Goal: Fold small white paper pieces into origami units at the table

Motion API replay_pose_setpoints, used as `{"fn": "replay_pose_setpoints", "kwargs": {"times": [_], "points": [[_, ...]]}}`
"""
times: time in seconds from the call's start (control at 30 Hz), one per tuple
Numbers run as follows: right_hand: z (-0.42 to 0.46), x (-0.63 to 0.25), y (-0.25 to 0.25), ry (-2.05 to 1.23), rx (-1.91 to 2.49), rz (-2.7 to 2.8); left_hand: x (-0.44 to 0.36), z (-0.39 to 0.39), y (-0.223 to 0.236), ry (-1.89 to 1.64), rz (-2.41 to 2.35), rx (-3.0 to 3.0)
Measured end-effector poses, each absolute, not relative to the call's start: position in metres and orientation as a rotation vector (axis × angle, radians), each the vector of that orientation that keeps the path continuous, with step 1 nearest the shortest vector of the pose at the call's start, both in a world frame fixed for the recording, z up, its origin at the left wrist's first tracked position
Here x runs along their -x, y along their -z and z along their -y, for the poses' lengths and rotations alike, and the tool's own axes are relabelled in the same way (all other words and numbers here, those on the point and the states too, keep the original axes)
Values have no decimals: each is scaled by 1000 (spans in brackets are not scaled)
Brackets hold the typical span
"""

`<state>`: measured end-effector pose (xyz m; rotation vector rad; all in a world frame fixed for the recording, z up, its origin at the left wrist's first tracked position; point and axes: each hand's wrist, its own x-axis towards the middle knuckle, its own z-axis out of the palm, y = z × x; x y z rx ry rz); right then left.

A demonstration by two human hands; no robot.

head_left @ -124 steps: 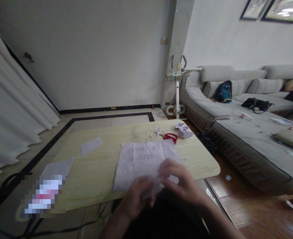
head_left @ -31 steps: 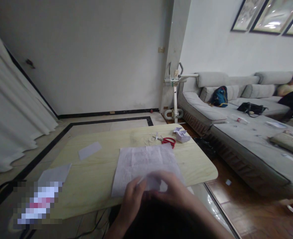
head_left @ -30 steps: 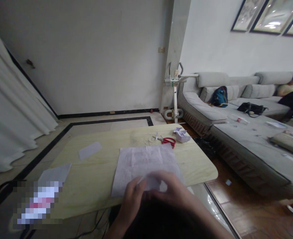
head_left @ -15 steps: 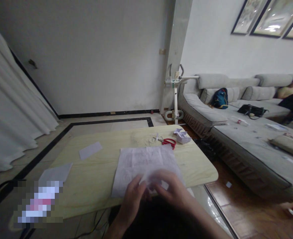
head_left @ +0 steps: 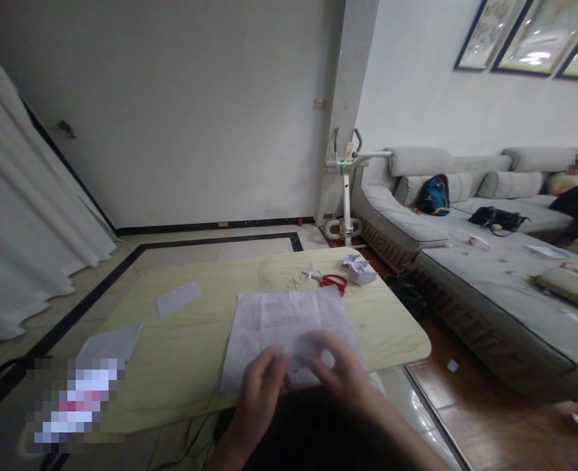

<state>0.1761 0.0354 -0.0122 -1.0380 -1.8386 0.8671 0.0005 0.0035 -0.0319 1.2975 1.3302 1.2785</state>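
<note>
A large creased sheet of printed paper point(head_left: 289, 314) lies at the near edge of the pale wooden table point(head_left: 186, 347). Over its lower part, my left hand point(head_left: 262, 376) is closed, fingertips pressed together around something too small to make out. Close beside it, my right hand point(head_left: 338, 366) curls inward with fingers smeared by motion; a small whitish patch shows between its thumb and fingers. Beyond the sheet lie red-handled scissors point(head_left: 333, 281), with thin pale scraps point(head_left: 301, 275) to their left. A crumpled or folded white paper piece point(head_left: 360, 269) sits at the far right corner.
Two white paper pieces, one farther back point(head_left: 178, 299) and one nearer point(head_left: 110, 343), lie on the table's left side. A blurred-out phone-like object point(head_left: 78, 402) is at lower left. Right of the table stands a grey sofa point(head_left: 485, 294) with bags; a person point(head_left: 571, 183) sits at its far end.
Both hands have shifted slightly over the sheet, the right hand's fingers still moving. The sheet, scissors and other papers stay in place.
</note>
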Motion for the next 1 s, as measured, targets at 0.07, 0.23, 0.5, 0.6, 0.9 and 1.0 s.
{"fn": "replay_pose_setpoints", "kwargs": {"times": [0.07, 0.23, 0.5, 0.6, 0.9, 1.0], "points": [[-35, -178, 19, -890, 1085, 1817, 0, -3, 29, -1292, -1338, -1345], [-35, -181, 28, -821, 1191, 1783, -1, -1, 23, -1283, -1331, -1322], [-35, -174, 22, -863, 1229, 1816, -3, -4, 16, -1205, -1305, -1357], [-36, -173, 21, -899, 1273, 1757, -2, -4, 18, -1193, -1340, -1347], [-40, -168, 8, -1147, 1169, 1653, -2, -4, 22, -1151, -1272, -1200], [-40, -168, 8, -1180, 1149, 1606, -2, -6, 20, -1146, -1249, -1149]]}}
